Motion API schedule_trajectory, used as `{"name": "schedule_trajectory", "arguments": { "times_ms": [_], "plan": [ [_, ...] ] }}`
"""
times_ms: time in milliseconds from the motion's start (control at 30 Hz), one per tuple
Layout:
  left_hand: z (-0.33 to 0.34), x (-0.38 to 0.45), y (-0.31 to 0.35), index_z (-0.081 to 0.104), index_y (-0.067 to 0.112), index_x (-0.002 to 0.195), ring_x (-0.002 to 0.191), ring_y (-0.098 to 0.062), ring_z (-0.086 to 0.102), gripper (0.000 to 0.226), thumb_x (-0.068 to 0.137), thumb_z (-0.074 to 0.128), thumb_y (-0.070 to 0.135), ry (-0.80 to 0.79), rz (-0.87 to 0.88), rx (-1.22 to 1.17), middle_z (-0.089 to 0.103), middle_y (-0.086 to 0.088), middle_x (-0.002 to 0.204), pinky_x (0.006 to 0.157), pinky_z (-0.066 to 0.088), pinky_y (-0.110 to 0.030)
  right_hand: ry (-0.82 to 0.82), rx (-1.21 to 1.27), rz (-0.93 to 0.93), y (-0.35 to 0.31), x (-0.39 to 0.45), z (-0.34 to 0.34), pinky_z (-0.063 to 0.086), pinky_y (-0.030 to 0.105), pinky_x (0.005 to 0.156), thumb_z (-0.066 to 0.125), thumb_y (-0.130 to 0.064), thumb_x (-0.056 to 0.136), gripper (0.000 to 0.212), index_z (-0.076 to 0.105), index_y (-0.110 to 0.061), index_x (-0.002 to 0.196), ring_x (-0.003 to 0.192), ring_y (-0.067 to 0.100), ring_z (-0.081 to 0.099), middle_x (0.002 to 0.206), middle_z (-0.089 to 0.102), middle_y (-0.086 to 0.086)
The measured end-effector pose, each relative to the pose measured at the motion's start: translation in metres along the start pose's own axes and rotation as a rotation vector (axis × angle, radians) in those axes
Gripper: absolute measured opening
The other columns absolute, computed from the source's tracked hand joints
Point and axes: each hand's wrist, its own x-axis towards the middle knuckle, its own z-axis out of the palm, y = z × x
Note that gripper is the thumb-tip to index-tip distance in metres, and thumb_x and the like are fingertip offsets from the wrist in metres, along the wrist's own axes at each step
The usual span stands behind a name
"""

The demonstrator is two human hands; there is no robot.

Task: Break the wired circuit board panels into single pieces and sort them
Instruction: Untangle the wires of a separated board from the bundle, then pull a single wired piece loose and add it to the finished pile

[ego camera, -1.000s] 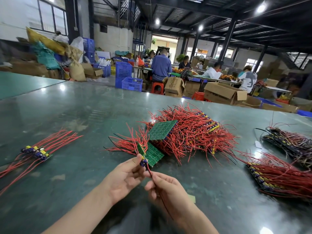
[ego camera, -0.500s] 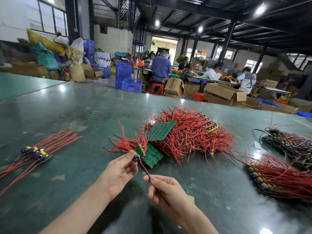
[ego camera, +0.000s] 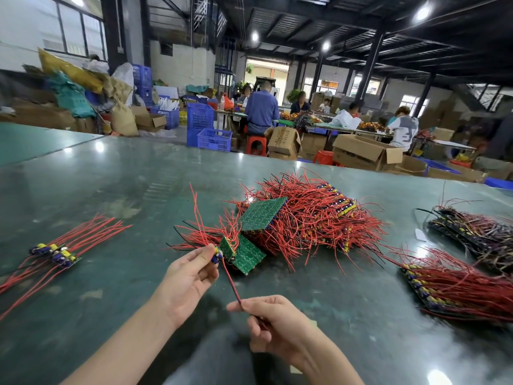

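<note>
My left hand [ego camera: 188,279] pinches a small single circuit board [ego camera: 218,255] with blue and yellow parts, held just above the table. Its red wire [ego camera: 231,284] runs down to my right hand [ego camera: 273,320], which pinches it between thumb and fingers. Just behind lies a green panel piece [ego camera: 245,255] with red wires, and a larger green panel [ego camera: 262,213] rests on the big heap of red-wired panels [ego camera: 319,215]. A few single boards with red wires [ego camera: 55,252] lie in a row at the left.
The green table [ego camera: 111,184] stretches far ahead. At the right lie a stack of red-wired panels [ego camera: 458,287] and a darker pile [ego camera: 477,232]. Beyond the table's far edge are cardboard boxes [ego camera: 363,151], blue crates [ego camera: 213,138] and seated people at another table.
My left hand has moved left and away with the small board, while my right hand slid down the red wire, so the wire now stretches longer between them.
</note>
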Motion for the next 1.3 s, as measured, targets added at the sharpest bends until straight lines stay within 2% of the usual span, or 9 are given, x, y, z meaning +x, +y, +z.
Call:
{"name": "schedule_trajectory", "arguments": {
  "times_ms": [100,167,567,733,833,933,1000,1167,1300],
  "plan": [
    [-0.002,0.002,0.006,0.071,0.011,0.069,0.049,-0.008,0.06,0.012,0.078,0.063,0.013,0.021,0.024,-0.044,0.069,-0.003,0.065,0.052,0.053,-0.017,-0.026,0.014,0.064,-0.003,-0.001,-0.001,0.029,0.013,0.043,0.052,-0.017,0.093,0.03,0.075,-0.007,0.078,0.031,0.006,0.034,0.044,0.055,0.004],
    [-0.002,0.002,0.008,0.066,0.008,0.076,0.049,-0.008,0.06,0.011,0.084,0.059,0.011,0.028,0.031,-0.046,0.069,-0.003,0.065,0.052,0.053,-0.017,-0.04,-0.004,0.089,-0.004,-0.003,-0.001,0.03,0.012,0.042,0.052,-0.016,0.094,0.032,0.076,-0.008,0.075,0.03,0.005,0.034,0.045,0.056,0.004],
    [-0.005,0.003,0.013,0.061,0.01,0.08,0.048,-0.005,0.059,0.014,0.069,0.065,0.018,0.067,0.044,-0.068,0.068,0.001,0.062,0.051,0.052,-0.015,-0.035,-0.099,0.086,-0.003,-0.003,-0.003,0.021,0.012,0.032,0.049,-0.016,0.097,0.023,0.067,-0.005,0.088,0.034,0.002,0.029,0.06,0.066,0.006],
    [-0.011,0.005,0.021,0.062,0.013,0.08,0.051,-0.007,0.061,0.015,0.089,0.058,0.023,0.083,-0.056,-0.05,0.067,0.002,0.063,0.053,0.054,-0.022,-0.005,-0.152,0.099,-0.002,-0.002,-0.007,0.019,0.013,0.031,0.052,-0.036,0.095,0.032,0.068,-0.008,0.093,0.033,0.004,0.029,0.063,0.068,0.01],
    [-0.011,0.006,0.027,0.059,0.01,0.08,0.053,-0.01,0.065,0.018,0.094,0.054,0.02,0.097,-0.088,-0.12,0.066,-0.001,0.062,0.056,0.058,-0.027,0.279,-0.291,-0.007,-0.002,0.004,-0.009,0.023,0.015,0.034,0.051,-0.041,0.095,0.036,0.069,-0.011,0.085,0.031,0.007,0.032,0.051,0.063,0.008],
    [-0.008,0.006,0.03,0.056,0.008,0.083,0.056,-0.013,0.055,0.015,0.095,0.053,0.016,0.144,-0.061,-0.206,0.056,-0.004,0.068,0.053,0.056,-0.024,0.754,-0.566,-0.339,-0.001,0.005,-0.02,0.035,0.017,0.046,0.051,-0.033,0.095,0.029,0.069,-0.022,0.075,0.037,0.002,0.046,0.043,0.061,0.001],
    [-0.008,0.005,0.032,0.058,0.006,0.087,0.057,-0.011,0.046,0.012,0.095,0.052,0.012,0.164,-0.038,-0.188,0.049,-0.003,0.073,0.049,0.052,-0.019,0.924,-0.636,-0.484,-0.001,0.002,-0.025,0.037,0.016,0.049,0.05,-0.028,0.094,0.03,0.067,-0.028,0.069,0.041,0.002,0.051,0.047,0.062,-0.002],
    [-0.006,-0.001,0.048,0.058,-0.001,0.107,0.059,-0.016,0.038,0.029,0.09,0.038,-0.015,0.102,-0.02,0.239,0.042,-0.007,0.074,0.037,0.039,-0.016,1.005,-0.939,-0.427,0.006,0.005,-0.024,0.043,0.031,0.056,0.048,-0.032,0.093,0.032,0.065,-0.013,0.073,0.059,0.023,0.057,0.055,0.059,0.005],
    [-0.018,-0.007,0.087,0.057,0.006,0.116,0.063,-0.016,0.045,0.046,0.085,0.041,-0.023,0.053,-0.007,0.74,0.048,-0.009,0.083,0.047,0.045,-0.021,0.986,-1.124,-0.367,0.005,0.006,-0.021,0.031,0.032,0.055,0.045,-0.036,0.094,0.035,0.048,-0.019,0.064,0.061,0.022,0.045,0.053,0.045,-0.002]
  ]
}}
